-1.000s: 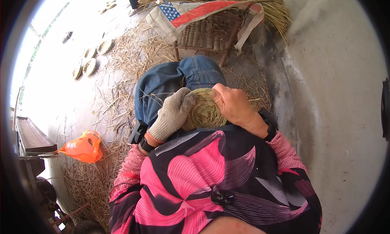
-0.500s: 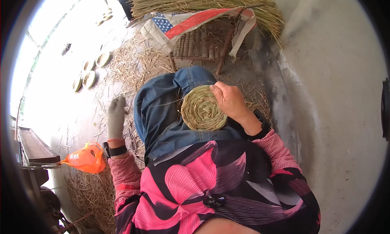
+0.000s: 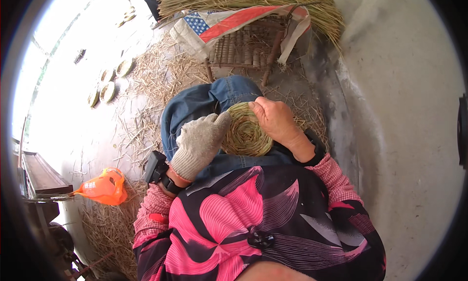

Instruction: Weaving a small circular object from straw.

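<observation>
A round piece woven from greenish-yellow straw [image 3: 246, 134] lies over my lap on blue jeans [image 3: 183, 110], its strands circling around the middle. My right hand [image 3: 278, 120] is bare and grips its upper right rim, thumb on top. In a grey knitted glove, my left hand [image 3: 202, 138] is closed at the upper left rim, its fingertips touching or just over the edge. What those gloved fingers pinch, if anything, is hidden.
Ahead stands a low slatted seat [image 3: 239, 52] with a striped, starred cloth [image 3: 219, 30] draped over it. Behind it lies a straw bundle [image 3: 248, 0]. Several round woven pieces [image 3: 108, 92] sit on the straw-littered floor at left, near an orange plastic bag [image 3: 105, 187]. A wall [image 3: 404, 135] rises on the right.
My left hand has come in from the far left, out over the floor, to the rim of the woven piece. My right hand keeps its grip, almost unmoved.
</observation>
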`<act>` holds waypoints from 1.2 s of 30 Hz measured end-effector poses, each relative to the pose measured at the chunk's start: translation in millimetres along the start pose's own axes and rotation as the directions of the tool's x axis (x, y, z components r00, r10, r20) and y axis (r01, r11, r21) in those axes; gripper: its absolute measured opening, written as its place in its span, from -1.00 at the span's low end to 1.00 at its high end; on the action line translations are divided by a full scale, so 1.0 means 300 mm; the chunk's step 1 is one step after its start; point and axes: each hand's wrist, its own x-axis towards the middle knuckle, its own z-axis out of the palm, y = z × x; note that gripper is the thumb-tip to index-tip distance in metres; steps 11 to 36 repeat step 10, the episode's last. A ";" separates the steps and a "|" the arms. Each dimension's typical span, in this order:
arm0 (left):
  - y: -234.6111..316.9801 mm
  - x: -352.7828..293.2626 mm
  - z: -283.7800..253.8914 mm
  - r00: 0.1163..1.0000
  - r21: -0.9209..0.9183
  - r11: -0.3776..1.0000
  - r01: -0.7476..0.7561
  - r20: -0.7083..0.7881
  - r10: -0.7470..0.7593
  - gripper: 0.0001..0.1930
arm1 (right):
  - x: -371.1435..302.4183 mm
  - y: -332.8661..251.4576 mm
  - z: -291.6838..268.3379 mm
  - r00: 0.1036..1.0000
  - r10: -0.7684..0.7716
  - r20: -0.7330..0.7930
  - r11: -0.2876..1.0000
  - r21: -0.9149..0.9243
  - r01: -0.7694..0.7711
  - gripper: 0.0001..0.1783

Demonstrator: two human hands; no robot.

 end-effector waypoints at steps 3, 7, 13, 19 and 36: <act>0.013 -0.001 -0.013 1.000 0.017 1.000 0.001 0.011 -0.001 -0.86 | -0.005 -0.004 0.001 1.000 -0.001 0.005 1.000 -0.027 0.001 -0.60; 0.054 0.018 -0.057 0.990 0.128 0.992 0.003 0.137 -0.020 -0.83 | -0.014 -0.017 0.010 0.999 -0.026 0.034 0.988 -0.150 0.030 -0.65; 0.113 0.044 -0.093 0.957 0.281 0.960 -0.005 0.281 -0.077 -0.77 | -0.019 -0.040 0.022 0.997 -0.066 0.049 0.977 -0.202 0.075 -0.68; 0.113 0.044 -0.093 0.957 0.281 0.960 -0.005 0.281 -0.077 -0.77 | -0.019 -0.040 0.022 0.997 -0.066 0.049 0.977 -0.202 0.075 -0.68; 0.113 0.044 -0.093 0.957 0.281 0.960 -0.005 0.281 -0.077 -0.77 | -0.019 -0.040 0.022 0.997 -0.066 0.049 0.977 -0.202 0.075 -0.68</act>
